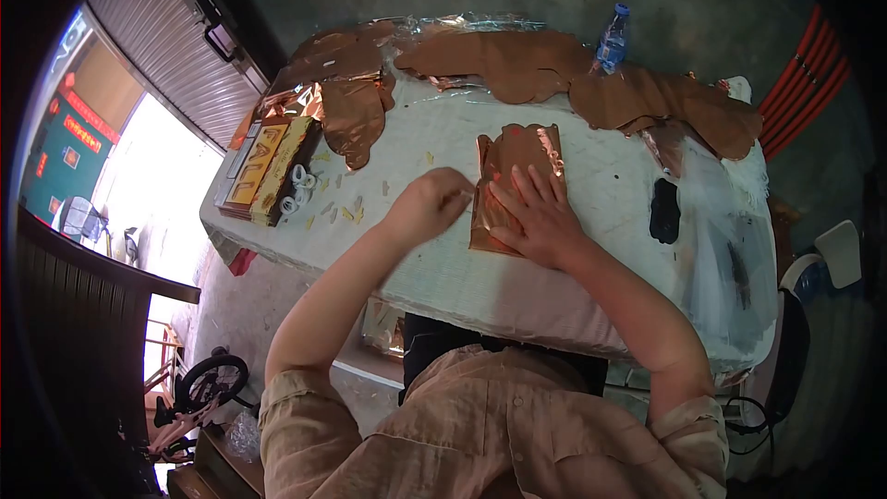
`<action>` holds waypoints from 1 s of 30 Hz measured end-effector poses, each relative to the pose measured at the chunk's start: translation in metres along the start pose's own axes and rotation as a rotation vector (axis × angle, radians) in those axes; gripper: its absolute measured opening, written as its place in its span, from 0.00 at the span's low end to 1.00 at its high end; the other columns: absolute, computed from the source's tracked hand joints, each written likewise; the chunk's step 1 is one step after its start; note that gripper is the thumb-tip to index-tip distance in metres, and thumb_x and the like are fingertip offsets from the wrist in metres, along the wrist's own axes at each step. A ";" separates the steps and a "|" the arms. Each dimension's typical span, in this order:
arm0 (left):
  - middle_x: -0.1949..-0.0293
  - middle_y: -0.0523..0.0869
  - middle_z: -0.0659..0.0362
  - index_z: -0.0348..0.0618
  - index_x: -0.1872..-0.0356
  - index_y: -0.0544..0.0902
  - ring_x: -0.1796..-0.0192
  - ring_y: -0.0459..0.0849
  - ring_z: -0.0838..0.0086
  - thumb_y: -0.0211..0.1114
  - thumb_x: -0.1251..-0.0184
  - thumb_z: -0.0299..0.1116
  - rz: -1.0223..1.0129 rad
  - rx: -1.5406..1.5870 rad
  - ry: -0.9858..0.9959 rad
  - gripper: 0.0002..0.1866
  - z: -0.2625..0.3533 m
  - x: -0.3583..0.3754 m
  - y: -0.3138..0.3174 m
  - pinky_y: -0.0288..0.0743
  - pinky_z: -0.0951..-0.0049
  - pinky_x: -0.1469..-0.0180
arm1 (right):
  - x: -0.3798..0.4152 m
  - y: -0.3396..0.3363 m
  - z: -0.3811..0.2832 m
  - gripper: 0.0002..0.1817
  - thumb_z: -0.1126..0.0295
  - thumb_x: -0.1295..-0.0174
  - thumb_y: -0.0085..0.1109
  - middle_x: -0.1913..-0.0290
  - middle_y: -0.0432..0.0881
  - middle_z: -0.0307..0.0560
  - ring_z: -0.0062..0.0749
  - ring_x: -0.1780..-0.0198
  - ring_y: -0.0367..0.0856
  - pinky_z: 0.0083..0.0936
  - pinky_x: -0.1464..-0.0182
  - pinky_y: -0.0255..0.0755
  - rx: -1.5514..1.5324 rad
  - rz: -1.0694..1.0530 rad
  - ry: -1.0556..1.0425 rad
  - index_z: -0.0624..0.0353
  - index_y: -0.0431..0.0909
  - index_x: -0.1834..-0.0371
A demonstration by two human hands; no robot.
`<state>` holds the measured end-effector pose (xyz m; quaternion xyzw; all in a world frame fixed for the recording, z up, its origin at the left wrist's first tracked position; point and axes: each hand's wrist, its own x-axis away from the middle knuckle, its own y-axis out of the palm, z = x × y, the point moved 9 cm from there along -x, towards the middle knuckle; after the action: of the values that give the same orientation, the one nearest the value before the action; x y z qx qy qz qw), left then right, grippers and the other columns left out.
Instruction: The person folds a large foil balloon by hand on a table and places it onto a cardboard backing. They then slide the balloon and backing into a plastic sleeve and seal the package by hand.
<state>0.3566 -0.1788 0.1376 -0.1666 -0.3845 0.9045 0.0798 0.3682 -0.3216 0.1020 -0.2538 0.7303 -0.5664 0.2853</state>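
Observation:
A folded copper-coloured foil piece (510, 152) lies flat near the middle of the white-covered table. My right hand (540, 222) rests on its lower right part, fingers spread and pointing up and left. At its left edge is my left hand (432, 205), with the fingers curled together; whatever they pinch is too small to make out. Small yellow and grey pieces (349, 213) are scattered to the left of my left hand. Beside them are white rolls (300, 187) and a stack of printed packets (263, 166).
Large brown foil shapes (517, 65) lie along the far side of the white table (425, 291). A blue-capped bottle (612, 42) stands at the back. Right of my hands lie a black object (664, 211) and clear plastic sheeting (716, 249).

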 end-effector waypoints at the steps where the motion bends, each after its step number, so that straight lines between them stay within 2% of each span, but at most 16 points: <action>1: 0.56 0.83 0.51 0.36 0.55 0.83 0.60 0.83 0.63 0.64 0.40 0.23 -0.001 -0.001 -0.003 0.12 -0.002 0.006 0.001 0.78 0.68 0.58 | 0.000 0.001 0.000 0.38 0.40 0.36 0.48 0.23 0.48 0.55 0.51 0.22 0.41 0.49 0.24 0.32 -0.003 -0.001 -0.001 0.39 0.54 0.25; 3: 0.56 0.83 0.51 0.37 0.60 0.85 0.54 0.82 0.59 0.63 0.42 0.22 0.027 -0.083 0.278 0.09 0.019 0.019 -0.001 0.78 0.65 0.53 | -0.001 0.001 0.000 0.38 0.40 0.36 0.48 0.23 0.48 0.55 0.51 0.22 0.42 0.49 0.24 0.33 -0.006 0.005 -0.002 0.40 0.54 0.24; 12: 0.55 0.83 0.54 0.37 0.62 0.85 0.48 0.78 0.59 0.63 0.52 0.22 -0.027 -0.253 0.459 0.13 0.042 0.021 0.007 0.74 0.62 0.46 | -0.001 -0.004 0.000 0.42 0.40 0.36 0.47 0.25 0.53 0.58 0.53 0.23 0.46 0.50 0.25 0.35 -0.007 0.051 -0.010 0.46 0.49 0.23; 16: 0.55 0.84 0.58 0.40 0.66 0.84 0.46 0.77 0.63 0.62 0.50 0.26 -0.051 -0.257 0.474 0.09 0.041 0.020 0.014 0.72 0.62 0.43 | -0.001 -0.005 -0.001 0.42 0.40 0.36 0.47 0.25 0.53 0.58 0.54 0.23 0.46 0.49 0.25 0.35 -0.011 0.042 -0.007 0.47 0.48 0.22; 18: 0.53 0.84 0.54 0.36 0.62 0.84 0.43 0.77 0.57 0.62 0.54 0.23 -0.075 -0.215 0.500 0.14 0.042 0.019 0.017 0.71 0.60 0.41 | -0.002 -0.003 0.000 0.43 0.37 0.36 0.45 0.25 0.54 0.59 0.55 0.24 0.48 0.53 0.26 0.36 -0.012 0.085 -0.033 0.48 0.49 0.23; 21: 0.52 0.84 0.53 0.36 0.61 0.84 0.41 0.76 0.57 0.62 0.53 0.22 -0.091 -0.217 0.525 0.15 0.043 0.018 0.020 0.70 0.59 0.40 | -0.001 -0.003 0.000 0.43 0.38 0.36 0.45 0.26 0.55 0.59 0.56 0.24 0.48 0.53 0.26 0.36 -0.007 0.083 -0.031 0.49 0.49 0.23; 25: 0.55 0.84 0.54 0.37 0.64 0.83 0.42 0.77 0.61 0.61 0.49 0.26 -0.053 -0.205 0.526 0.10 0.043 0.019 0.020 0.70 0.61 0.40 | -0.001 -0.003 -0.001 0.42 0.42 0.35 0.49 0.25 0.54 0.59 0.54 0.24 0.47 0.48 0.25 0.36 -0.008 0.062 -0.024 0.49 0.49 0.23; 27: 0.56 0.84 0.53 0.37 0.65 0.83 0.43 0.77 0.61 0.61 0.48 0.26 -0.057 -0.161 0.439 0.10 0.038 0.017 0.019 0.70 0.60 0.40 | -0.001 -0.004 -0.001 0.42 0.43 0.35 0.48 0.25 0.54 0.59 0.54 0.24 0.48 0.48 0.25 0.36 -0.003 0.065 -0.024 0.50 0.49 0.23; 30: 0.56 0.84 0.52 0.36 0.65 0.82 0.46 0.78 0.60 0.60 0.48 0.24 -0.050 -0.216 0.490 0.09 0.043 0.020 0.017 0.71 0.60 0.42 | -0.002 -0.002 0.001 0.43 0.38 0.36 0.46 0.26 0.56 0.60 0.57 0.24 0.48 0.51 0.26 0.37 -0.014 0.083 -0.040 0.50 0.50 0.23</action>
<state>0.3222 -0.2146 0.1485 -0.3784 -0.4518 0.7888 0.1745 0.3698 -0.3214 0.1045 -0.2364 0.7384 -0.5437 0.3214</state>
